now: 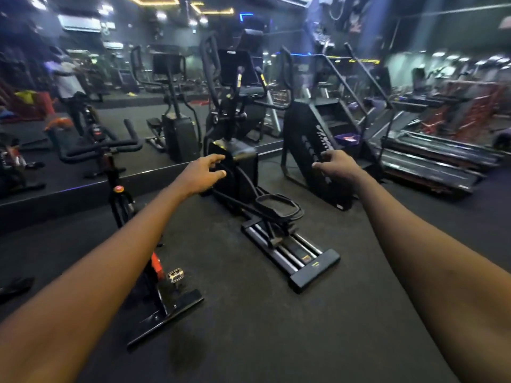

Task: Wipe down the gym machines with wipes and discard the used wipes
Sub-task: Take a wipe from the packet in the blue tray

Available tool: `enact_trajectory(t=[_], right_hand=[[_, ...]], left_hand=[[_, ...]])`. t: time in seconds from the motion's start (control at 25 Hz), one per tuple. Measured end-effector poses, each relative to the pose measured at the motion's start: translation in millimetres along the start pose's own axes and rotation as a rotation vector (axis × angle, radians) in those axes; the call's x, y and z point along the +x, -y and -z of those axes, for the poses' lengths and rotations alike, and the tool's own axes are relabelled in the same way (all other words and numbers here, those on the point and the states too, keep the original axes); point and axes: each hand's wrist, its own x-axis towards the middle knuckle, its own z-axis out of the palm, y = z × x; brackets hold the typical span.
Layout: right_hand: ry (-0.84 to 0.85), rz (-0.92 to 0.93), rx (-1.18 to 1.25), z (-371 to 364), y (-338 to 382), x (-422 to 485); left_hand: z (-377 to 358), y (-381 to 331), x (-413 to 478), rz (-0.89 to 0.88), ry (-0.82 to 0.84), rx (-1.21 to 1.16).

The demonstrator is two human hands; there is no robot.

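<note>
Black steel and dark plastic make up the elliptical trainer, which stands straight ahead on the rubber floor and lies between the two outstretched arms. Its long axis runs from the rail foot, nearest the person and a little to the right, away and slightly leftward to the upright console against the mirror wall. The left hand is held out with fingers loosely spread and grips nothing; in this view it overlaps the trainer's front housing, though whether it touches cannot be told. The right hand is likewise relaxed and empty, lined up with the sloping side of the stair climber, which stands just beside the trainer on the right. A spin bike stands near on the left, under the left forearm, and treadmills lie farther off to the right. No wipe shows in either hand or anywhere in view, so wiping probably cannot start until one is fetched. Once it is, the left hand seems better placed for the trainer and the right for the stair climber.
</note>
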Motion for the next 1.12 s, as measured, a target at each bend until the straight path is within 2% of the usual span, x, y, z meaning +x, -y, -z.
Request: enact_trajectory(t=[0.28, 0.64, 1.12], right_hand=[[-0.071, -0.056, -0.002, 69, -77, 74], [-0.095, -0.038, -0.025, 115, -142, 191], [-0.212, -0.124, -0.082, 179, -269, 368]], left_hand=[[-56, -62, 112, -0.074, 0.07, 0.043], [-116, -109, 239, -0.089, 0.047, 0.051], [-262, -186, 477, -0.23, 0.136, 0.01]])
